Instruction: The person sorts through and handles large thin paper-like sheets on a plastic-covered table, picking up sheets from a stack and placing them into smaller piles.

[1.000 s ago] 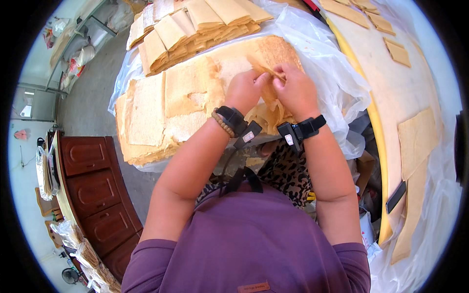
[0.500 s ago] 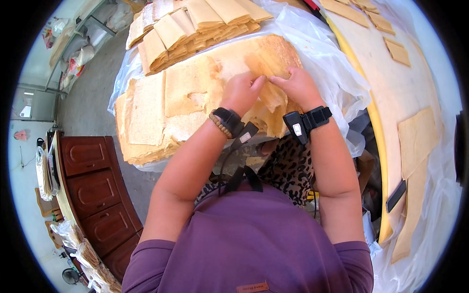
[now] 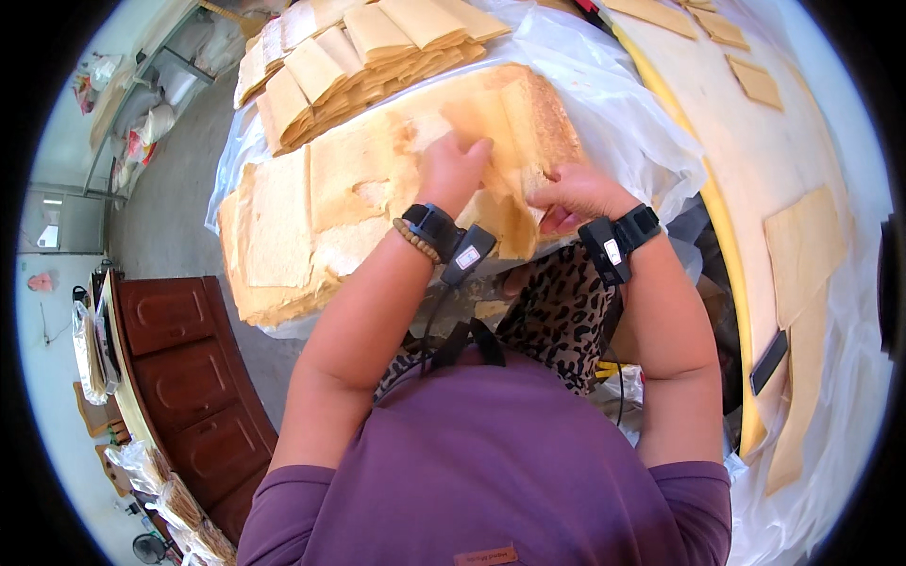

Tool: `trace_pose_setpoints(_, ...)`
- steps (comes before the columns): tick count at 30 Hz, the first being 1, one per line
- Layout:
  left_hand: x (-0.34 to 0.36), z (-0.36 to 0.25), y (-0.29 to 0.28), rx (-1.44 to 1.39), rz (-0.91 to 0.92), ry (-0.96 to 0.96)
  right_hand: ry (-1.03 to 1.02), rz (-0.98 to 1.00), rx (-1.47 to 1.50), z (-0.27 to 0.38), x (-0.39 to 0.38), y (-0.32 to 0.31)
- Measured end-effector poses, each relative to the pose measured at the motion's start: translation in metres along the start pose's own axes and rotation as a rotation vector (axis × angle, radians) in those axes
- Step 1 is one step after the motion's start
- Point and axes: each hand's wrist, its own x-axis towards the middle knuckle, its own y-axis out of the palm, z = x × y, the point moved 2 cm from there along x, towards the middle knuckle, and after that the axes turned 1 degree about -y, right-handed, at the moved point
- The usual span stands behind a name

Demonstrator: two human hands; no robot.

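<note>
A thick stack of thin, tan, papery pancake-like sheets (image 3: 269, 222) lies in front of me, its top sheets torn and ragged in places. My left hand (image 3: 451, 174) rests on the middle of the stack, thumb pointing right. Most of its fingers are hidden behind the hand, so its grip is unclear. At the stack's right near edge, my right hand (image 3: 578, 196) has its fingers curled and closed on the edge of a thin sheet. A loose flap of sheet (image 3: 510, 224) droops between my hands over the near side. Both wrists carry black strapped-on devices.
Folded tan sheets (image 3: 377, 47) are piled behind the stack. Clear plastic film (image 3: 623, 104) spreads beneath and to the right. A pale table (image 3: 717, 141) with a yellow edge holds more sheets and a black phone (image 3: 769, 362). Dark red cabinets (image 3: 189, 368) stand left.
My hands have separated: the right has moved right and nearer to me, toward the stack's edge, while the left has shifted slightly left. The view has also shifted slightly.
</note>
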Motion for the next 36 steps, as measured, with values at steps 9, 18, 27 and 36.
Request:
trace_pose_setpoints(9, 0.009, 0.003, -0.032, -0.216, -0.087, -0.108, -0.047, -0.108, 0.169, -0.036, 0.012, -0.019)
trace_pose_setpoints(18, -0.053, -0.032, -0.014, 0.505, -0.051, 0.316, -0.221, -0.427, 0.19, -0.053, 0.014, -0.006)
trace_pose_setpoints(27, -0.059, -0.061, 0.028, 1.004, 0.209, 0.558, -0.586, -0.35, 0.336, -0.051, 0.025, 0.011)
trace_pose_setpoints(36, -0.057, -0.05, -0.023, 0.755, 0.121, 0.667, -0.453, -0.487, 0.322, -0.065, 0.021, -0.02)
